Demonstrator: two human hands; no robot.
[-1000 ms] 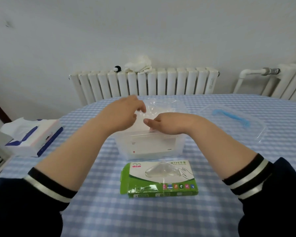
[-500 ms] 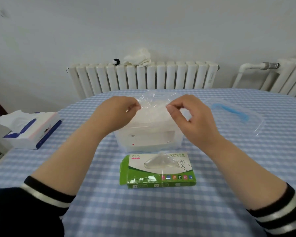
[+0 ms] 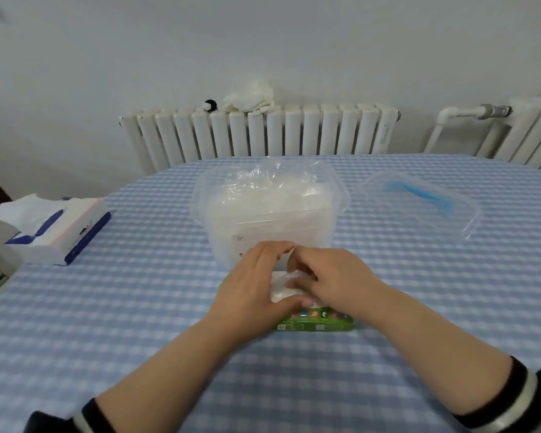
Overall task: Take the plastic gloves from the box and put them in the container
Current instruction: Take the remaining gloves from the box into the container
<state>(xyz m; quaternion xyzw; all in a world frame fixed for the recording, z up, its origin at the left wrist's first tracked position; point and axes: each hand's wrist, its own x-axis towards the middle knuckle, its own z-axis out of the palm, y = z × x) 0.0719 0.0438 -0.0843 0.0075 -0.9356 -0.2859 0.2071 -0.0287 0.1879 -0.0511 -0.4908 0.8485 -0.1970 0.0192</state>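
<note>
The fingers (image 3: 297, 267) of the right hand (image 3: 331, 279) curl over a clear plastic glove (image 3: 283, 287) at the opening of the green glove box (image 3: 317, 321), pinching the film. The left hand (image 3: 253, 285) lies on the box's left half, its fingers fairly straight and its thumb pressed along the near edge of the opening; it steadies the box rather than gripping it. Just behind the hands stands the clear container (image 3: 269, 214), open and heaped with crumpled clear gloves. Its lid (image 3: 419, 204), with a blue handle, lies well apart to the right. All rest on a counter under a blue-and-white checked cloth (image 3: 138, 307). A tissue pack (image 3: 53, 229) sits at far left. White radiators (image 3: 263, 132) line the pale wall, a white rag (image 3: 250, 96) on top.
</note>
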